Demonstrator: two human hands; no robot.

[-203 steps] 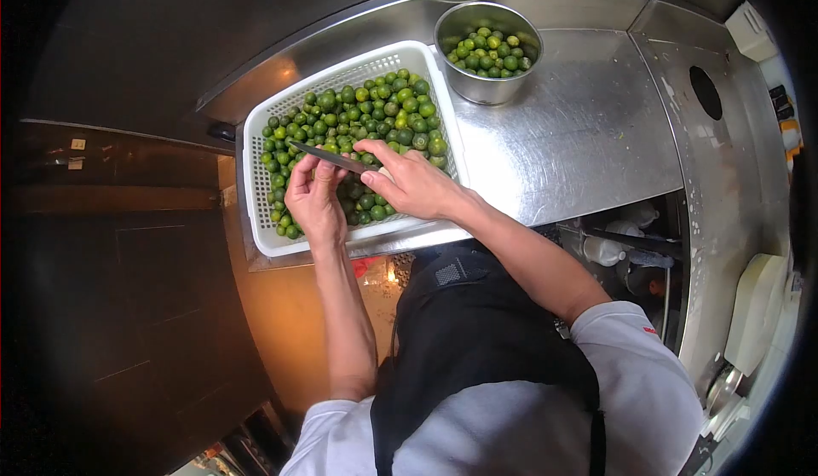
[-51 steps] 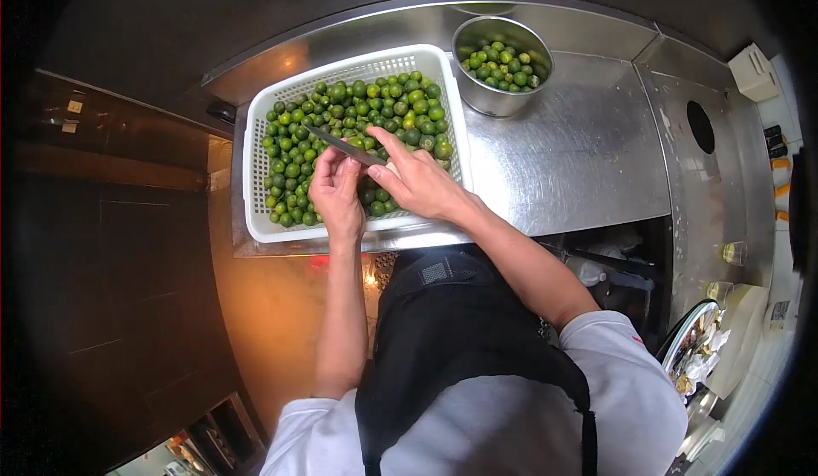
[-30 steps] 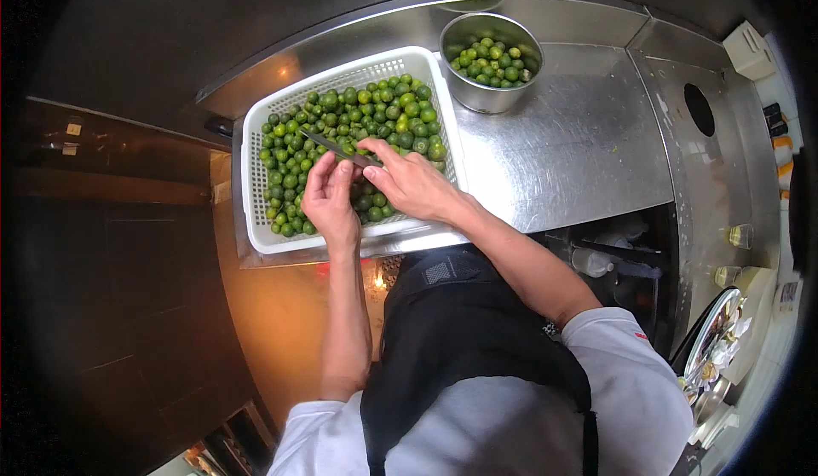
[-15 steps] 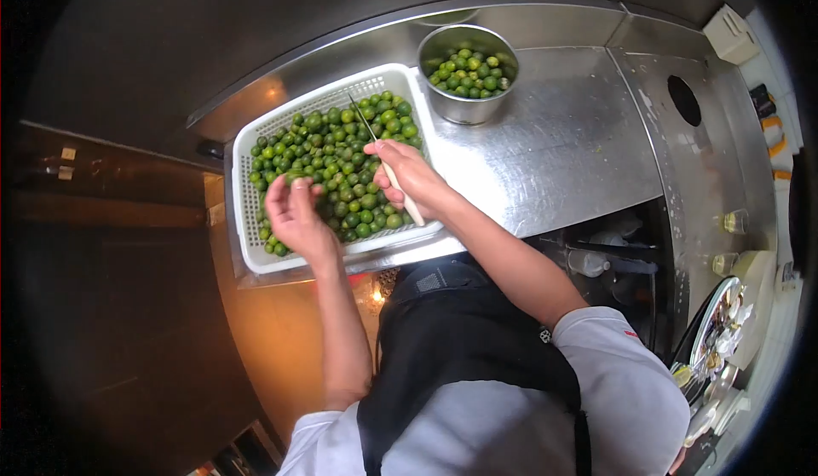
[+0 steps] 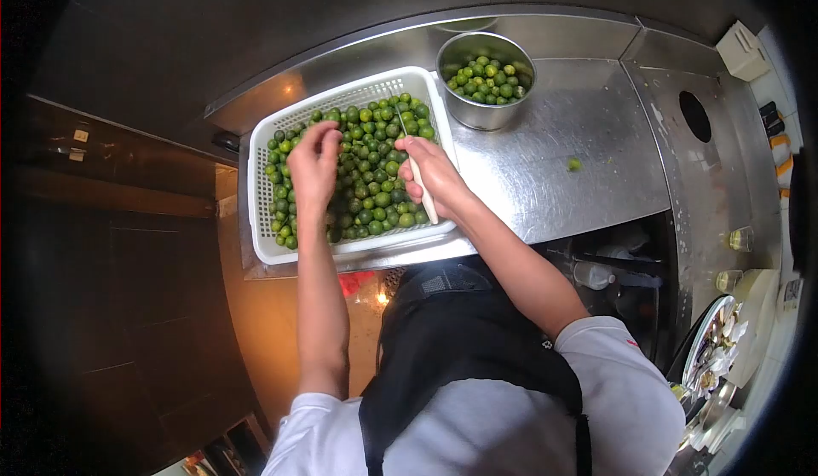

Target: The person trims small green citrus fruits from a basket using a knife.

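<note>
- Reaching farther over the white basket [image 5: 440,105] than 0.5 s ago: the left hand [image 5: 314,167], fingers loosely curved — cannot tell whether they hold anything.
- Right hand [image 5: 434,169] wraps the knife [image 5: 429,205] by its pale handle, likely light and stiff; the right place to grip.
- Limes [image 5: 365,216] inside the basket: probably light, firm, slick — pinch 1 around its middle.
- Beyond, a steel pot [image 5: 490,118] holds more limes [image 5: 483,81].

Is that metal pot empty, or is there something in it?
Partly filled: green fruits sit inside the metal pot, with bare inner wall visible behind them. How deep they go is hidden.
</note>
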